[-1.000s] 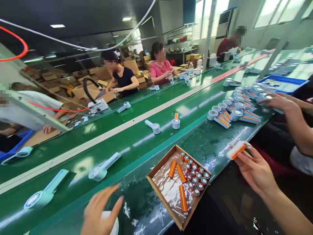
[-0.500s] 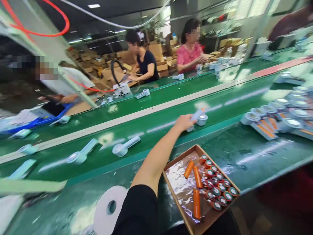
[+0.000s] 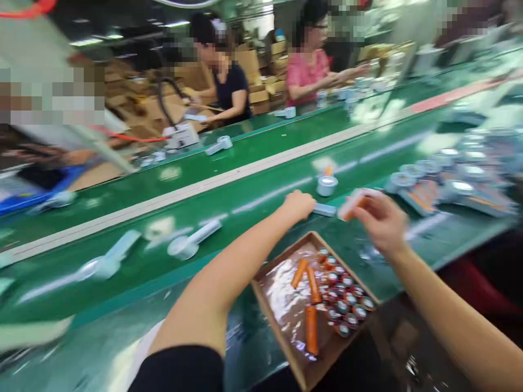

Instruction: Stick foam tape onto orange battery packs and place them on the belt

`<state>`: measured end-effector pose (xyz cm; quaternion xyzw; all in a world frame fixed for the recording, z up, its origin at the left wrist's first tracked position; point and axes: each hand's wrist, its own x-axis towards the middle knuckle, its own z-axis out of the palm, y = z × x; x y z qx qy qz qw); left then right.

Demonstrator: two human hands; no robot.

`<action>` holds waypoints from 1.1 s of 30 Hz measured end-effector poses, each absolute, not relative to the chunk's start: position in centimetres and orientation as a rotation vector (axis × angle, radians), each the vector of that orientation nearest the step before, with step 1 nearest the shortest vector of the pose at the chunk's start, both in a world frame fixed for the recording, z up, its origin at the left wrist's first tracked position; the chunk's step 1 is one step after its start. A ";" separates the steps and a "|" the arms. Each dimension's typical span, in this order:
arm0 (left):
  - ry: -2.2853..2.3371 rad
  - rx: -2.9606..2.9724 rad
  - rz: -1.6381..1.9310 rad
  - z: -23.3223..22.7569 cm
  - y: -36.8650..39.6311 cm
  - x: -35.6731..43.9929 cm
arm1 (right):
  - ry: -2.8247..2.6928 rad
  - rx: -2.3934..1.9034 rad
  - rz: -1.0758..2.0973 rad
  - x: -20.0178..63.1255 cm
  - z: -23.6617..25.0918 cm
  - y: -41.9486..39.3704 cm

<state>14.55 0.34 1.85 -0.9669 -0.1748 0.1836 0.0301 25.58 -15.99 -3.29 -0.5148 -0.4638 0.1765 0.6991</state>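
Observation:
My left hand (image 3: pixel 300 205) is closed over the near side of the green belt. It grips a pale-blue device (image 3: pixel 324 209) whose handle points right; my fingers hide the other end. My right hand (image 3: pixel 384 220) is closed on a small pale piece with an orange part (image 3: pixel 350 206), just right of that handle; blur hides its exact kind. Behind both hands a round-headed device (image 3: pixel 327 185) rests on the belt with an orange bit at its far side. Below them is a shallow cardboard tray (image 3: pixel 275 340) of orange cylindrical batteries (image 3: pixel 311 329), several standing on end.
Round-headed devices (image 3: pixel 425 190) with orange in their handles are piled at right. More devices (image 3: pixel 183 246) lie along the belt at left. A pale divider strip (image 3: pixel 261 163) runs behind. Across the line, co-workers (image 3: pixel 232 90) sit among cardboard boxes.
My right hand has come into view from the right, holding the pale piece. My left hand has drawn slightly nearer, and the device in it now lies lower. The view has shifted.

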 end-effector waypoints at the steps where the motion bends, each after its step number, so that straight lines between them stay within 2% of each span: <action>1: -0.562 -2.984 0.583 1.8 0.9 15.5 | -1.084 -1.200 0.359 27.2 -3.2 -15.7; 5: -0.616 -3.066 0.570 1.6 3.2 17.3 | -1.328 -1.421 0.363 31.1 -4.1 -12.6; 11: -0.823 -3.150 0.428 0.6 3.9 16.8 | -1.624 -1.659 0.377 31.7 -5.2 -10.8; 18: -1.009 -3.090 0.230 1.0 3.3 17.5 | -1.987 -2.023 0.165 29.9 -1.2 -10.0; 24: -1.059 -3.066 0.152 1.3 5.0 18.5 | -2.023 -2.278 0.038 29.2 1.1 -8.5; 33: -1.166 -3.140 0.024 -0.3 6.5 18.0 | -2.048 -2.420 0.021 27.4 0.8 -7.5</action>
